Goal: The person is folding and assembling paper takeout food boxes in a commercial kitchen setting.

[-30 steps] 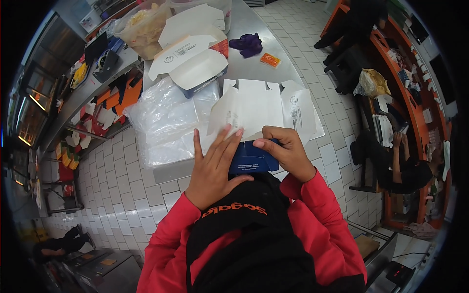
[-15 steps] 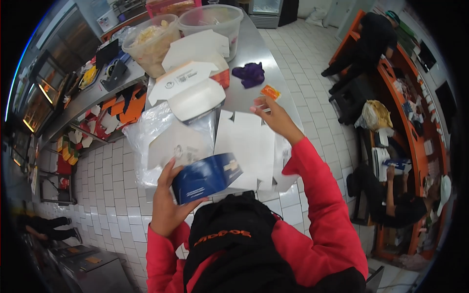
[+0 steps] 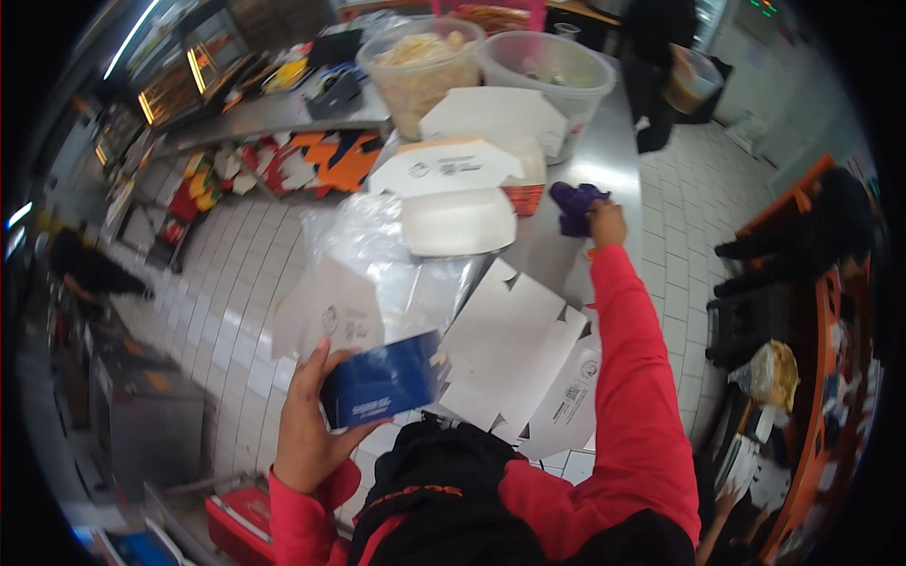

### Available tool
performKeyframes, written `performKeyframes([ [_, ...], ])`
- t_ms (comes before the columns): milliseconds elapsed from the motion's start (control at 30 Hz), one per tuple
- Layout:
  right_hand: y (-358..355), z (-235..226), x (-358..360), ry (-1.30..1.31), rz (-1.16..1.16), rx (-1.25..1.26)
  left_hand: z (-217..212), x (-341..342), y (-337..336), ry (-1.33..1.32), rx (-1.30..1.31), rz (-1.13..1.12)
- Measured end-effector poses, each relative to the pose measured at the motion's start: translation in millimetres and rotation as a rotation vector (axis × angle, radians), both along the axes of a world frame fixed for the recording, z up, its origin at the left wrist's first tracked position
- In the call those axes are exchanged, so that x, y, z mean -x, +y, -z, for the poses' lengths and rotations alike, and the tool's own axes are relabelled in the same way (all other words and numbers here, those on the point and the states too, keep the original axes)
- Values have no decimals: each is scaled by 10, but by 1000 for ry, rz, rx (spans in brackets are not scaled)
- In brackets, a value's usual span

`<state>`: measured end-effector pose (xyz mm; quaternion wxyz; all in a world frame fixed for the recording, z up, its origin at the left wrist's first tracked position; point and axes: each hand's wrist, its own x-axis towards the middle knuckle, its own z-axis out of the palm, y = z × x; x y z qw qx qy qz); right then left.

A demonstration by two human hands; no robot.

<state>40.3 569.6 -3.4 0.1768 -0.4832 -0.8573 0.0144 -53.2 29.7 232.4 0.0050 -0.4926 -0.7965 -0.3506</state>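
Note:
My left hand [image 3: 307,415] is closed round a blue cardboard food box [image 3: 382,379], thumb below and fingers at its back edge. The box's white flap [image 3: 332,307] stands up with a printed mark on it. Out over the far right of the steel table, my right hand [image 3: 609,224] has its fingers curled on the edge of a crumpled purple cloth [image 3: 574,206]; the fingertips are partly hidden. Flat white carton blanks [image 3: 510,344] lie between my arms. Beyond them stands an open white carton [image 3: 460,222] with its lid raised.
Two clear plastic tubs stand at the back: one [image 3: 422,80] holds pale food pieces, the other [image 3: 547,71] has little in it. A clear plastic bag [image 3: 415,292] lies left of the blanks. Co-workers stand near the orange counter [image 3: 812,406] and behind the table.
My right hand has reached forward from above the orange packet to the purple cloth. My left hand still holds the blue box. The whole view has turned, and a person with a tub shows at the back.

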Motion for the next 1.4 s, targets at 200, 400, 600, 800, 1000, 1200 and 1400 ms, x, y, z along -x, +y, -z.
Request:
performKeyframes([
  [200, -476, -1187, -178, 658, -163, 124, -50, 25, 188, 178, 136, 63],
  [400, -1743, -2254, -433, 1334, -647, 633, 50, 41, 309, 212, 97, 85],
  [600, -2672, -2404, -485, 548, -1278, 757, 48, 16, 436, 284, 76, 261],
  [800, -3006, -2062, -419, 638, -1135, 941, 90, 37, 411, 302, 119, 383],
  [1000, -3161, -2055, -358, 486, -921, 1026, 147, 81, 335, 394, 125, 435],
  [1200, -3186, -1850, -265, 899, -789, 1325, 95, 144, 266, 401, 90, 371],
  [1400, -2864, -1942, -433, 1259, -665, 1390, 24, 232, 150, 372, 69, 231],
])
